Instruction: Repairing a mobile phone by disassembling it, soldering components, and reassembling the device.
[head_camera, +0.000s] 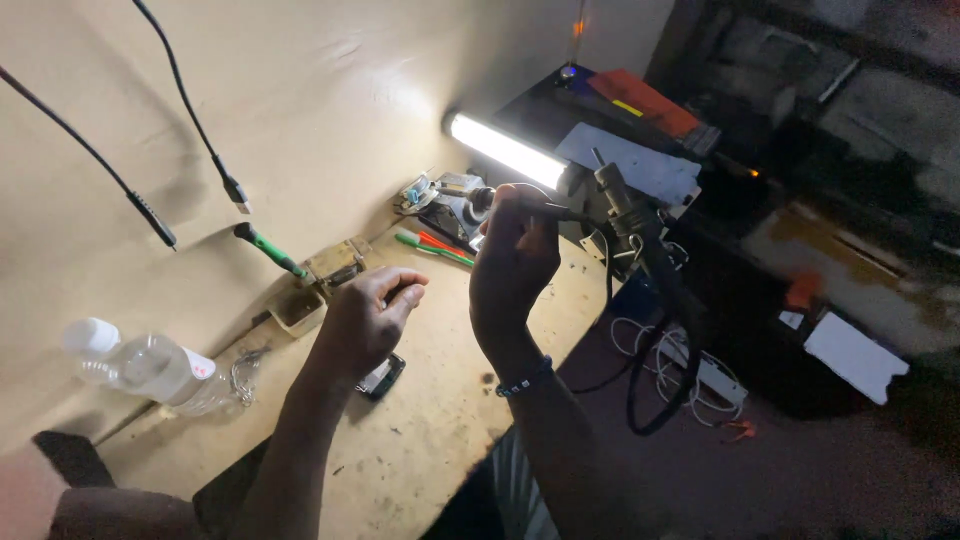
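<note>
Pressing left hand on phone | right hand gripping hot-air wand

- Left hand: fingers curled, resting over small dark device on bench.
- Right hand: raised, gripping black tool.
- Bottle, lying beside wall.
- Lit tube lamp.

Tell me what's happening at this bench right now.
A person sits at a worn wooden bench lit by a tube lamp. The right hand is raised, gripping a dark corded tool. The left hand rests over a small dark device on the bench. A plastic bottle lies nearby.
</note>
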